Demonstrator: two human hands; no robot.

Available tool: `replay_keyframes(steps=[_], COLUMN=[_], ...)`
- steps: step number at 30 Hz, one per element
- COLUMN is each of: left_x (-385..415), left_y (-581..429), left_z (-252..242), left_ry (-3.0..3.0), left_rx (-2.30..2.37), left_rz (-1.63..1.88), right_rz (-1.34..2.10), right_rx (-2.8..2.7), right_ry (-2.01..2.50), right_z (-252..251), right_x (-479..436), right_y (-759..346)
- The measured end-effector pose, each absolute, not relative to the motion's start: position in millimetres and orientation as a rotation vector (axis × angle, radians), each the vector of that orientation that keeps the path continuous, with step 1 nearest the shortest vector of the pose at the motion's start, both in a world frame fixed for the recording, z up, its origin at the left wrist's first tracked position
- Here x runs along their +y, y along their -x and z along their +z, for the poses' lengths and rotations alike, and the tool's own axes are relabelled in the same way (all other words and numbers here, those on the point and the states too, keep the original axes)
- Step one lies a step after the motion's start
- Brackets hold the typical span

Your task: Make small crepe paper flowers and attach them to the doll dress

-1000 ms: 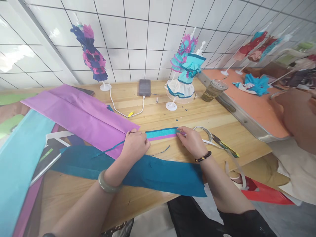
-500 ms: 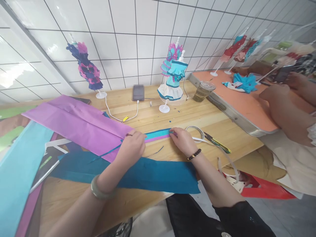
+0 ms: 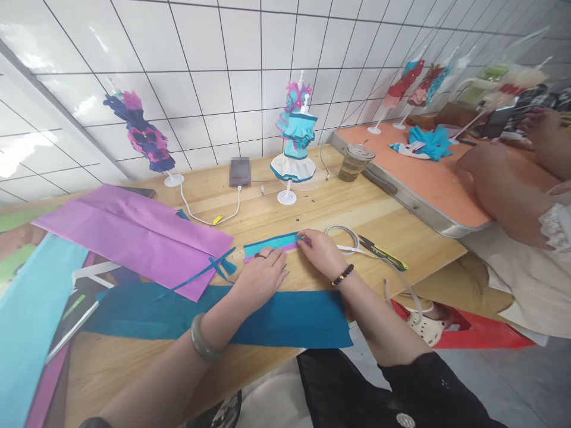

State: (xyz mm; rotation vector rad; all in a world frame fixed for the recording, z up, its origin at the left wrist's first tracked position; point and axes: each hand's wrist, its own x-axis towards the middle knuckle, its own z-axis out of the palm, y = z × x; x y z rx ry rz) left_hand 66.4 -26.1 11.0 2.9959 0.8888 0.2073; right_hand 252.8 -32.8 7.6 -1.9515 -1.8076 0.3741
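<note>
A short teal and purple fabric strip [image 3: 273, 242] lies on the wooden table [image 3: 348, 202]. My left hand [image 3: 263, 278] rests on its left part with the fingers stretched forward and flat. My right hand [image 3: 322, 254] pinches the strip's right end with closed fingers. A long dark teal fabric piece [image 3: 285, 318] lies under my left wrist along the table's front edge. A purple fabric sheet [image 3: 134, 235] lies to the left, with a thin teal offcut [image 3: 209, 268] at its near corner.
Scissors [image 3: 382, 253] and a roll of white tape [image 3: 343, 233] lie right of my right hand. Doll dresses on stands [image 3: 295, 142] [image 3: 141, 134], a charger with cable [image 3: 239, 172] and a cup [image 3: 355, 163] stand at the back. Another person's arm [image 3: 499, 190] rests on an orange board [image 3: 428, 184] at right.
The short strip now lies apart from the purple sheet. My left hand slid right along it and flattened. My right hand kept hold of the strip's right end.
</note>
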Motion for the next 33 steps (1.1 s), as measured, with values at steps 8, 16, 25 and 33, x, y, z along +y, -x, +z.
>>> replay_keyframes(steps=[8,16,25,33], left_x=[-27.5,-26.2,-26.7,-25.6], left_y=[-71.2,-70.7,-69.8,-74.1], left_z=[15.0,14.0,14.5,19.9], left_ry=[-2.984,-2.968,-2.972,-3.011], left_rx=[0.942,0.936,0.947,0.973], left_rz=[0.168,0.175,0.15,0.094], right_rz=[0.52,0.666,0.347,-0.104], right_rx=[-1.539,-1.676,-1.658,-1.795], right_ry=[1.93,1.915,2.047,1.969], right_z=[30.6,18.2,24.2,25.4], right_x=[-47.5,-56.2,-52.6,-61.9], right_y=[-279.8,-291.3,-326.5,-320.2])
